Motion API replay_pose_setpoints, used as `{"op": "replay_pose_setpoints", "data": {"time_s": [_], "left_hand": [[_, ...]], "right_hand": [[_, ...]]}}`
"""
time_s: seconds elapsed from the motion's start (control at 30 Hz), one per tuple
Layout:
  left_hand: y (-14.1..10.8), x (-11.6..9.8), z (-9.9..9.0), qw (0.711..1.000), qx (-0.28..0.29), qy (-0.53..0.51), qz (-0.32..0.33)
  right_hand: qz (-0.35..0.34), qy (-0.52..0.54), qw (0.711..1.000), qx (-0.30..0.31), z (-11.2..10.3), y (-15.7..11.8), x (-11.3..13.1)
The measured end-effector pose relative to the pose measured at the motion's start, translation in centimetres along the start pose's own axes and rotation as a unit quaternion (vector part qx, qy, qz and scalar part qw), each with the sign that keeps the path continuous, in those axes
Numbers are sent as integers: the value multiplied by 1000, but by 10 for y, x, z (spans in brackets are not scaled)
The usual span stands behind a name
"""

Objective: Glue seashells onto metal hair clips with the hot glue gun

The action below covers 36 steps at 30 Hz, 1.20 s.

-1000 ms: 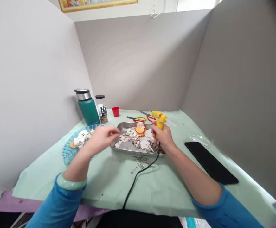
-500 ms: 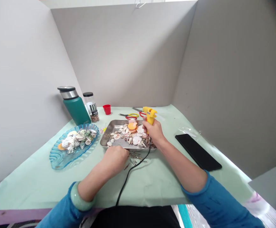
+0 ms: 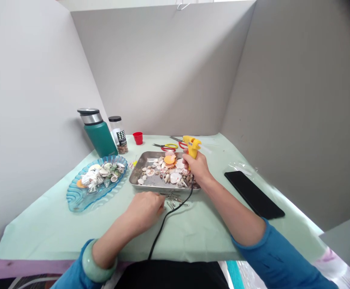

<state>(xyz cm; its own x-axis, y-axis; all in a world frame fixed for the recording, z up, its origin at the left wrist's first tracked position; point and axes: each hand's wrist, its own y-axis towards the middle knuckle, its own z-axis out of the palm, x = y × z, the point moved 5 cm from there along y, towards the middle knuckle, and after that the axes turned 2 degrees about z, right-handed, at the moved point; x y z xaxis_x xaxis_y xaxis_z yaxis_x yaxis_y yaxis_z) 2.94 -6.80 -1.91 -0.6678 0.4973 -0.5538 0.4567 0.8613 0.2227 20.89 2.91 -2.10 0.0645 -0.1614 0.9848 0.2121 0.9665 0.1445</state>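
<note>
My right hand [image 3: 197, 165] is wrapped round the handle of a yellow glue gun [image 3: 192, 145], held above the right end of a metal tray [image 3: 135, 179]. A clear glue stick pokes out of the gun's back, and its black cord [image 3: 162, 228] runs down to the table's front edge. Seashells [image 3: 175, 177] of several kinds lie in the tray. Just in front of the tray, my left hand [image 3: 146, 209] is closed with its fingers curled under, beside a small pile of metal clips [image 3: 175, 200]. What its fingers hold, if anything, is hidden.
A blue glass dish [image 3: 77, 204] with shells stands at left. Behind it are a green bottle [image 3: 100, 138] and a lidded jar [image 3: 119, 134]. A red cup [image 3: 138, 138] and scissors [image 3: 171, 147] lie beyond the tray; a black phone [image 3: 253, 194] lies at right.
My left hand has drawn back slightly from the tray's front edge, toward me. The view has shifted a little. My right hand still grips the glue gun over the tray.
</note>
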Motion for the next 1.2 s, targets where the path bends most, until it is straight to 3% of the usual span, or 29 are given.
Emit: {"op": "replay_pose_setpoints", "data": {"time_s": [0.1, 0.17, 0.27, 0.37, 0.53, 0.73, 1.2], "left_hand": [[4, -8, -23, 995, -9, -99, 6], [12, -9, -44, 981, -34, -190, -35], [29, -8, -71, 936, -103, -325, -90], [51, -5, -84, 896, -143, -414, -78], [76, 31, -76, 864, -185, -454, -115], [77, 70, -57, 807, -186, -540, -152], [80, 75, -30, 748, -101, -638, -152]], "right_hand": [[-10, 19, 1000, 22, 2, -1, 1], [-20, 54, 997, 58, 4, -4, 5], [-24, 113, 984, 136, 9, -9, 10], [-15, 135, 971, 195, 13, -13, 13], [-34, 119, 956, 266, 19, -17, 14], [-52, 44, 939, 337, 25, -29, 17], [-83, -67, 939, 327, 25, -30, 16]]}}
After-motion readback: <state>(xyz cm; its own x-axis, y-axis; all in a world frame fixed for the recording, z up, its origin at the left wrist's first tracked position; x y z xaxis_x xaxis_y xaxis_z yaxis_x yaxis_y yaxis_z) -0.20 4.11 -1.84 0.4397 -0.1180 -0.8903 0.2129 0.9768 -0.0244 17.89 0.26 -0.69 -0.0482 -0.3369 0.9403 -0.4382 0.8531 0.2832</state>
